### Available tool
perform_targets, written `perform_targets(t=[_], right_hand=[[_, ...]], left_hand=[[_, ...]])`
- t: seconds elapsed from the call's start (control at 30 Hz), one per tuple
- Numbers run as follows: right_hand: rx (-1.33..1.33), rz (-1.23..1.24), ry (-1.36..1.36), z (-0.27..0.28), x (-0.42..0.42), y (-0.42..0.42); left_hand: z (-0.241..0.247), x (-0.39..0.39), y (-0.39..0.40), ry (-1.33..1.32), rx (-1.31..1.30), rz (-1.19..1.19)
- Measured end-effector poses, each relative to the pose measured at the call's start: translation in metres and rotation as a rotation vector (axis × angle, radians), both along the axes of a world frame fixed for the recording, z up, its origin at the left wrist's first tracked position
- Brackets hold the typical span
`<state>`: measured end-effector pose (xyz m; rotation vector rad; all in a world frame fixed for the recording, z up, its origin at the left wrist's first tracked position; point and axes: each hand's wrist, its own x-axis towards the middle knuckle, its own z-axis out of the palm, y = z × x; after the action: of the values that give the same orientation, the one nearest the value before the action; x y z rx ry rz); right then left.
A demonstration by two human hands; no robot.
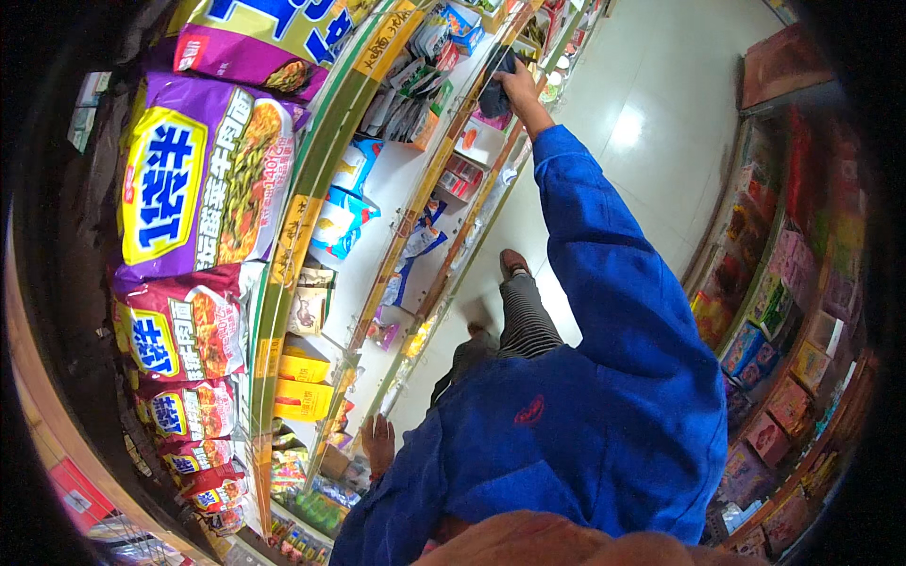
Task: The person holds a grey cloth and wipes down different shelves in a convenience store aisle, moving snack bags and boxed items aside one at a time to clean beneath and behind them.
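My right hand (520,88) is stretched out at the top of the view, closed on a dark cloth (497,85), at the edge of a shelf of small goods. Beside it are a white box (481,140) and a pink-purple pack, partly hidden. My left hand (379,442) is low at the left of my blue coat, fingers apart and nothing seen in it, near the shelf edge. Purple and red packs of instant noodles (205,177) line the shelf on the left. Below them in the rack are blue-white bags (340,223) and yellow packs (304,400).
Metal shelf edges with yellow label strips (386,39) run along my left, some bearing handwriting. A pale tiled floor (630,85) lies ahead, under my feet. Another shelf unit of colourful packs (768,304) stands on the right, with a brown box (786,67) at its far end.
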<state>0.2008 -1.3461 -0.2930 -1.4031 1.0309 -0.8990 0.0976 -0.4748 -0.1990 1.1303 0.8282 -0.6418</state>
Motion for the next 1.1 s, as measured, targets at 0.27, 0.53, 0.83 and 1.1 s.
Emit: perform_targets(t=[0.27, 0.53, 0.83, 1.1], right_hand=[[-0.122, 0.156, 0.241, -0.004, -0.004, 0.082], [0.024, 0.2, 0.126, 0.028, -0.014, 0.244], [1.095, 0.46, -0.443, 0.012, -0.118, 0.209], [0.82, 0.173, -0.627, 0.033, -0.135, -0.003]], left_hand=[[0.01, -0.006, -0.056, 0.005, 0.174, -0.006], [-0.016, 0.012, -0.051, -0.061, -0.309, -0.253], [-0.03, 0.033, -0.143, -0.161, -0.186, -0.479], [0.045, 0.065, -0.362, -0.183, -0.332, -0.715]])
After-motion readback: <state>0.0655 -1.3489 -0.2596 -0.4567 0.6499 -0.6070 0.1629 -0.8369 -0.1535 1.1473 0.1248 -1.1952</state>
